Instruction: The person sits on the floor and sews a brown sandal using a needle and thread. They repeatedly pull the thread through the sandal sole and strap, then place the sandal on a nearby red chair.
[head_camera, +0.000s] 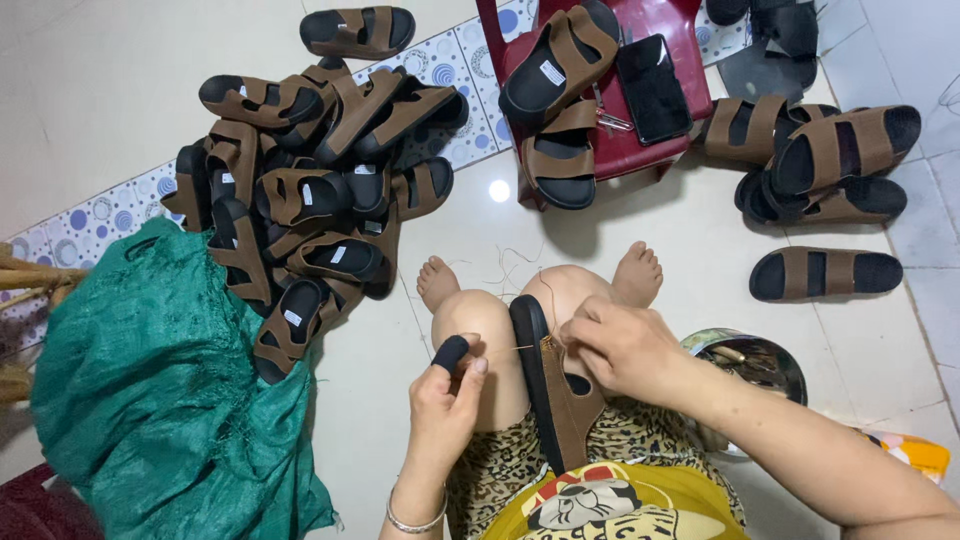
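1. Head view, nearest the camera: the left hand (445, 385), a black sleeve on its forefinger, is pinched shut on a thin thread (510, 348) stretched toward the right hand (625, 345).
2. The right hand is closed on the brown strap of a sandal (550, 385) standing on edge between the knees, just beside both hands.
3. Right of the right hand: a metal bowl (775, 362) on the floor (880, 340).
4. Left of the left hand: a green sack (150, 400); beyond it, a heap of sandals (310, 190).
5. Beyond both hands: a red stool (620, 150) carrying two sandals and a black phone (653, 88).
6. Far right: loose sandals (830, 165).
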